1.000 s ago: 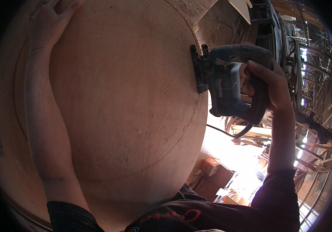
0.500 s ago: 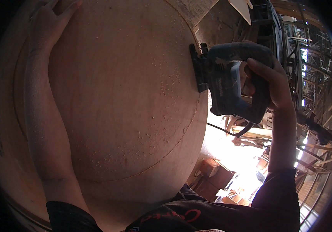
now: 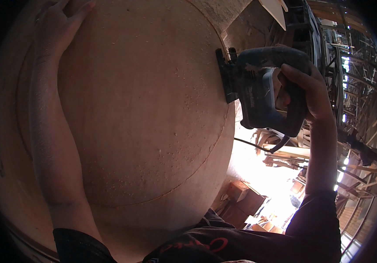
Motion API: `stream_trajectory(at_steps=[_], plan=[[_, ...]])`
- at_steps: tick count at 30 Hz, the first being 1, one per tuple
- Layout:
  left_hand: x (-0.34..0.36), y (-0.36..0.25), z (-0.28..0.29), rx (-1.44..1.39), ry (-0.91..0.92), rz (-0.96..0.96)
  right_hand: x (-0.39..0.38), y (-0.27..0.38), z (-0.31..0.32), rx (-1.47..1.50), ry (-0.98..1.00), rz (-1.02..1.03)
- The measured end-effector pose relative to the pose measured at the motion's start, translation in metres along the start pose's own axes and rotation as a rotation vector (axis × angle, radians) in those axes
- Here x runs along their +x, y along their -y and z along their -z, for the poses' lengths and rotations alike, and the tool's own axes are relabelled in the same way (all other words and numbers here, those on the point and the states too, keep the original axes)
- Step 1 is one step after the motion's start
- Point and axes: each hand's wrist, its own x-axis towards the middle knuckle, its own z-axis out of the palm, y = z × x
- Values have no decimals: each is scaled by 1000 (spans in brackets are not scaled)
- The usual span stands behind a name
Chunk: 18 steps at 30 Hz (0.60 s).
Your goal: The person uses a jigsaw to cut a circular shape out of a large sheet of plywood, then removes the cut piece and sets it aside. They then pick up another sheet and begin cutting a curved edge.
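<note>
From where I stand, I see the person leaning over a broad wooden panel (image 3: pixel 122 105), with the right hand (image 3: pixel 315 94) wrapped around the rear handle of a dark jigsaw (image 3: pixel 254 94). The fingers are curled through the handle's opening and the thumb lies along the near side of the grip. The jigsaw sits at the panel's right edge, turned on its side in my view, its flat base plate (image 3: pixel 225 76) against the wood. A black cord (image 3: pixel 280 143) trails from its lower end.

The left hand (image 3: pixel 59 22) lies on the far left part of the panel, thumb spread well away from the fingers and gripping nothing that I can see; the fingertips are cut off at the top. A thin curved line (image 3: pixel 175 189) sweeps across the wood from near the jigsaw towards the left forearm (image 3: pixel 57 136), and sawdust (image 3: pixel 191 101) speckles the surface. Beyond the panel, a brown box (image 3: pixel 237 190) sits low, near bright light, and timber pieces (image 3: pixel 368 109) crowd the right side.
</note>
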Motion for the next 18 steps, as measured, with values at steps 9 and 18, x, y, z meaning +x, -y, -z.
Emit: stream_trajectory(at_steps=[9,18], plan=[[1,15,-11,13,-27,-27,1,4,-1,-35,18,8],[-6,4,-3,-96,102,28,1,-8,-1,7,-15,61]])
